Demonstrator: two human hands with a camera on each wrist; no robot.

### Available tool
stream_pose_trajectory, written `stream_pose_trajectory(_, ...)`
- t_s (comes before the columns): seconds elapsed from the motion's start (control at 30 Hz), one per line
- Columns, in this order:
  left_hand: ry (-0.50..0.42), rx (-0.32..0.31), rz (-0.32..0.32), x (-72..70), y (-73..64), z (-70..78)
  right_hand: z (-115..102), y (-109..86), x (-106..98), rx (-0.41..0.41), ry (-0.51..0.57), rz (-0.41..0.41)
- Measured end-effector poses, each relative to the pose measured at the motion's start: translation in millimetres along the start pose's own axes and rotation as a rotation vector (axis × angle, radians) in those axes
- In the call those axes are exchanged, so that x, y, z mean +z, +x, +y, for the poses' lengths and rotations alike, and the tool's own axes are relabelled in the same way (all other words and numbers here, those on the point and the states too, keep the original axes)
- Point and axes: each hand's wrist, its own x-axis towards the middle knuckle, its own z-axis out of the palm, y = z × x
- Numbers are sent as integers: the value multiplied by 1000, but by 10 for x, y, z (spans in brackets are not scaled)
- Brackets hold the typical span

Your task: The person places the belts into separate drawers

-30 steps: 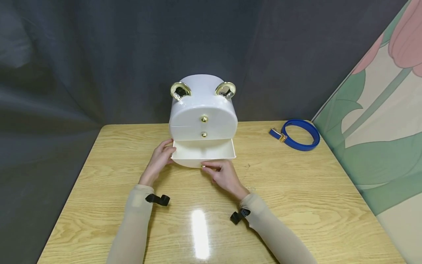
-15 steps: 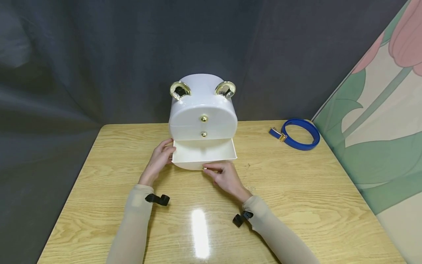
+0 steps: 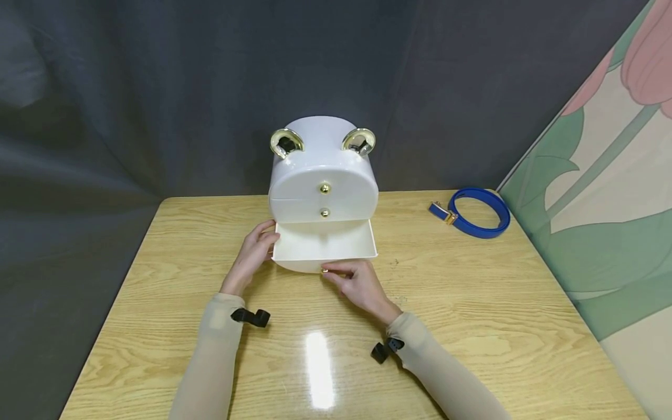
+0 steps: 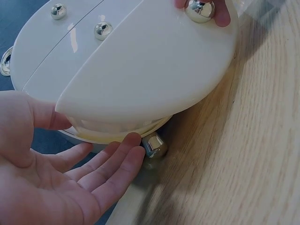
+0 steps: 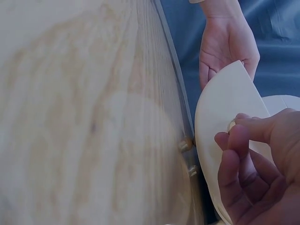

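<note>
A white rounded storage box [image 3: 324, 151] with gold ear-like rings stands at the back of the wooden table. Its bottom drawer [image 3: 325, 240] is pulled out toward me, and bare white inside shows. My right hand [image 3: 362, 286] pinches the small gold knob [image 3: 325, 270] on that drawer's front between thumb and fingers. At the left side of the box, my left hand [image 3: 251, 259] rests with fairly straight fingers. In the left wrist view, its fingertips [image 4: 133, 140] touch the lower side of the box near a shiny round foot [image 4: 154, 144]; the thumb tip is hidden behind the drawer front.
A coiled blue belt [image 3: 485, 234] with a gold buckle lies at the table's back right. Two upper drawers, each with a gold knob [image 3: 325, 188], are closed. Dark cloth [image 3: 210, 99] hangs behind the table, and a floral panel [image 3: 614, 227] borders its right side.
The bottom drawer has slid slightly farther out toward me, with my right hand moving along on its knob. My left hand has stayed at the box's side.
</note>
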Motion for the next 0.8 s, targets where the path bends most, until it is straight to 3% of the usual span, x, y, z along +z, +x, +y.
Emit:
stream_pose_trajectory(0.33,-4,4,12,-1,41,-57,-5,-12,-33,-9,10,-25)
stream_pose_trajectory(0.63,-1,0,12,12,25,-53,1,-35,-123,-86,-61,-99)
stream_pose_trajectory(0.8,3,1,13,9,19,-47,-22,-54,-207,-105,-98,-100)
